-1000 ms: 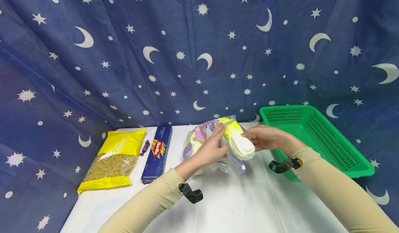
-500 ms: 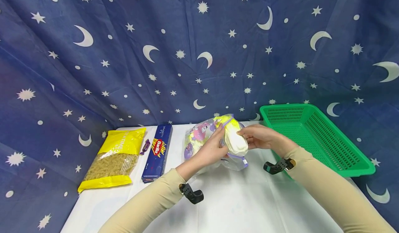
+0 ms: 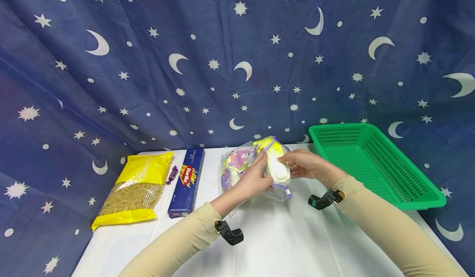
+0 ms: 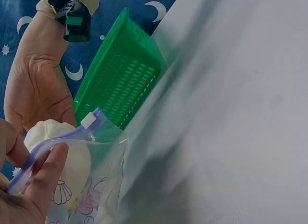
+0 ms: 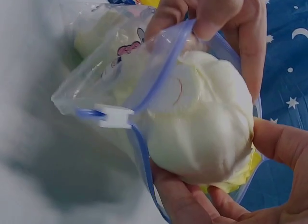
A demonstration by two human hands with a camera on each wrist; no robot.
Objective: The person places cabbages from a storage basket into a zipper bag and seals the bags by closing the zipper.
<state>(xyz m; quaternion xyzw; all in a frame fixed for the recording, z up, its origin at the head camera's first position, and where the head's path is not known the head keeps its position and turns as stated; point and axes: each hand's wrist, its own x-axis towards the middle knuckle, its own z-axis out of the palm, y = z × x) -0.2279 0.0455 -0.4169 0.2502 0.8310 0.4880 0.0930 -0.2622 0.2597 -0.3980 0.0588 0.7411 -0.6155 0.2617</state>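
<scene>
A clear zip bag (image 3: 237, 160) with cartoon prints and a purple zip edge stands on the white table. My left hand (image 3: 252, 181) pinches the rim of its mouth, thumb and fingers on the zip strip in the left wrist view. A napa cabbage (image 3: 277, 170), yellow-leaved with a white base, lies in the bag's mouth, base toward me. My right hand (image 3: 303, 164) grips the cabbage from the right, thumb on one side and fingers beneath in the right wrist view. The white slider (image 5: 115, 117) sits at one end of the zip. Another pale yellow-green item (image 5: 98, 36) shows through the bag.
A green plastic basket (image 3: 375, 165) stands at the right. On the left lie a blue spaghetti box (image 3: 187, 182), a small purple wrapped candy (image 3: 172, 174) and a yellow pasta bag (image 3: 133, 190). A blue curtain (image 3: 208, 62) with moons and stars hangs behind the table.
My right hand has moved left with the cabbage, whose base now sits closer to the bag's mouth. The left hand stays nearly in place on the rim.
</scene>
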